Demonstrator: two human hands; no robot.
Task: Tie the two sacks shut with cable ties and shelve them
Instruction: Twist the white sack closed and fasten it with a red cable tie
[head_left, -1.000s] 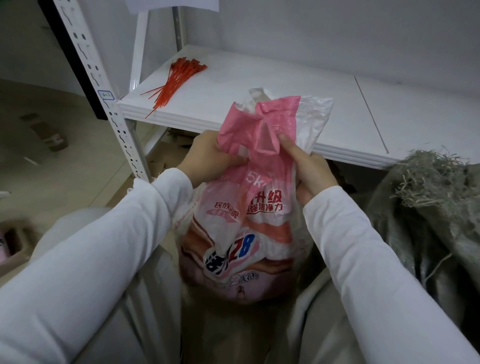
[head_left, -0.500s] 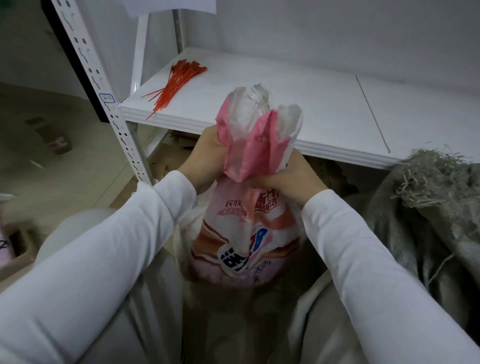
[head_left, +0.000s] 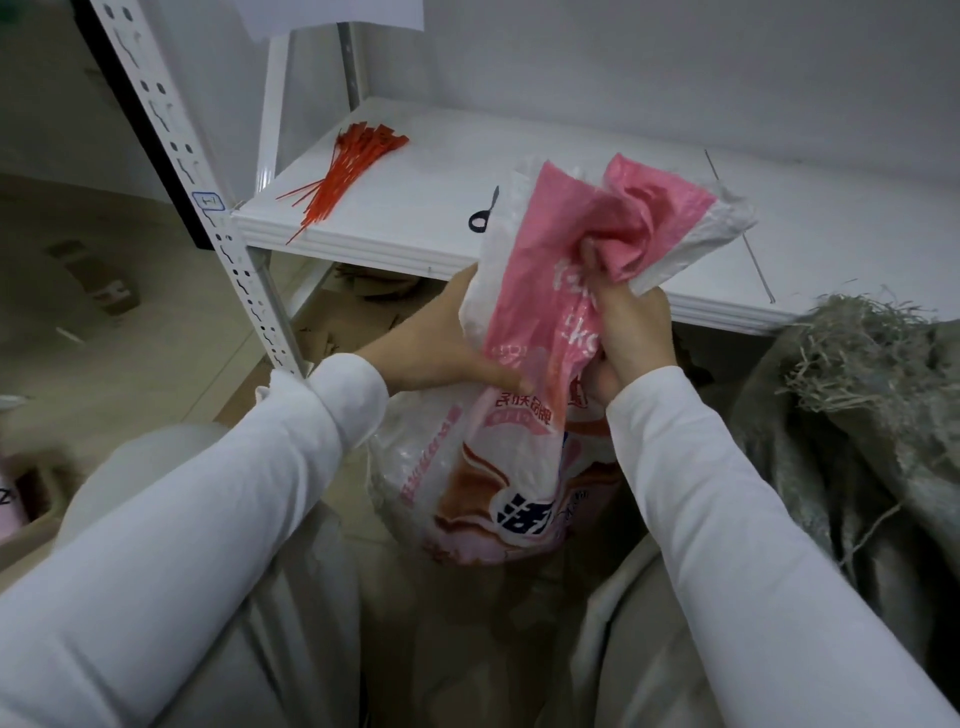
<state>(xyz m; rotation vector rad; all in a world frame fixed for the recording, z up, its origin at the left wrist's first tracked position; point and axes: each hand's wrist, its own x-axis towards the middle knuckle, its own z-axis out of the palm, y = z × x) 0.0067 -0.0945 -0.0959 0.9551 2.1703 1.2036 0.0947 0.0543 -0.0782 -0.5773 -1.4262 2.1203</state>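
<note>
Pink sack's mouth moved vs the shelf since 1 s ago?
Yes. The pink sack has tipped its mouth right along the shelf, toward the seam, uncovering the scissors.

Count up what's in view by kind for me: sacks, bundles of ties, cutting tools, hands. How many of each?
Sacks: 2 (pink and white sack, grey sack)
Bundles of red cable ties: 1
Black scissors, partly hidden behind the sack: 1
Hands: 2 (left hand, right hand, both gripping the pink and white sack)
Total: 6
</note>
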